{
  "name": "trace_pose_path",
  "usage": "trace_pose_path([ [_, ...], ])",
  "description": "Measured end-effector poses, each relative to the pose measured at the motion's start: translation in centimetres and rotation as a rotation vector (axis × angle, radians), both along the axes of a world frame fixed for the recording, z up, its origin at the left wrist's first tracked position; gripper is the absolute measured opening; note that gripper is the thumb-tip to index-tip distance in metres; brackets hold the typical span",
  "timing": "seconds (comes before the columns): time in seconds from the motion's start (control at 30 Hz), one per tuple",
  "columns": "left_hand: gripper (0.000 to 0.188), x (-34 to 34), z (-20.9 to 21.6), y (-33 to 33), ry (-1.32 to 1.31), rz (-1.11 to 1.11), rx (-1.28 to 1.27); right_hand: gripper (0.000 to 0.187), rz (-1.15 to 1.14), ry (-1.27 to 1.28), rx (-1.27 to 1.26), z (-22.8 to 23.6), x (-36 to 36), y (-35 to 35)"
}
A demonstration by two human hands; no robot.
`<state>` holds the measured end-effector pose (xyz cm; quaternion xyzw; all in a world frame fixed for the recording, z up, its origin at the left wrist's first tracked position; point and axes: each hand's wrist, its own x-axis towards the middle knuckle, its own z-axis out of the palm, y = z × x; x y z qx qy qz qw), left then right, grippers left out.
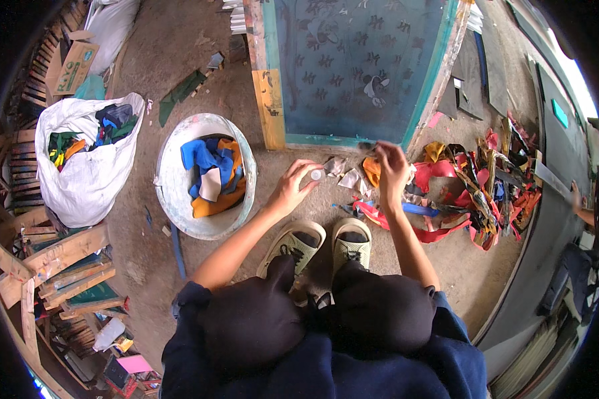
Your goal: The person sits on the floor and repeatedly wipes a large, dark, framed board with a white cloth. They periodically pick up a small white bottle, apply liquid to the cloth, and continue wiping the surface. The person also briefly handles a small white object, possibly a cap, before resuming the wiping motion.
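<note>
I squat over a concrete floor with both forearms stretched forward. Between the thumb and fingers of my left hand (293, 189) is a small round pale disc (316, 175); its exact kind is unclear. My right hand (393, 167) is raised to the right of it, its fingers pinched on a small dark scrap (366, 145), blurred. Below and between the hands lie pale scraps (354, 181) and an orange cloth piece (371, 171) on the floor. Left of my left hand stands a white bucket (168, 216) with blue, orange and beige cloth inside.
A framed printing screen (353, 80) stands just ahead. To the right spreads a heap of coloured scraps (486, 193). A white sack (90, 189) of cloth and wooden frames (53, 259) line the left. At the far right, another person's hand (577, 198) is at a dark board (552, 233).
</note>
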<state>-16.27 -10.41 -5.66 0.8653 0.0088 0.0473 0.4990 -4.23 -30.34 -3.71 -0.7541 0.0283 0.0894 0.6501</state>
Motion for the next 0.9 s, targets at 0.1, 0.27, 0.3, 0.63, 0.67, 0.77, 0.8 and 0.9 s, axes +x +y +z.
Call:
trace_pose_path([
  [0.1, 0.043, 0.5, 0.8, 0.5, -0.044, -0.013, 0.057, 0.014, -0.075, -0.468, -0.347, 3.4, 4.0, 1.9],
  [0.27, 0.034, 2.1, 3.2, -0.1, -0.008, 0.098, -0.144, 0.018, -0.029, -0.870, -0.367, 3.0, 8.7, 4.9],
  [0.3, 0.032, 2.4, 3.5, -0.2, 0.014, 0.154, -0.215, 0.018, 0.017, -0.955, -0.382, 2.6, 8.9, 5.2],
  [0.63, 0.022, 6.5, 6.6, 2.5, -0.034, 0.198, -0.311, 0.053, 0.390, -1.107, -0.772, -2.0, 7.0, 3.4],
  [0.67, 0.018, 6.9, 6.6, 2.7, -0.073, 0.224, -0.262, 0.058, 0.439, -1.064, -0.848, -2.7, 6.3, 3.0],
  [0.77, 0.015, 8.0, 5.8, 4.3, -0.175, 0.300, 0.080, 0.065, 0.601, -1.000, -0.948, -3.0, 7.4, 1.7],
  [0.8, 0.016, 8.2, 6.1, 4.7, -0.141, 0.340, 0.003, 0.064, 0.619, -1.050, -0.977, -2.0, 8.5, 1.7],
  [0.9, 0.018, 9.0, 5.5, 6.1, -0.105, 0.392, -0.038, 0.061, 0.425, -1.005, -1.102, 1.8, 10.7, 3.3],
])
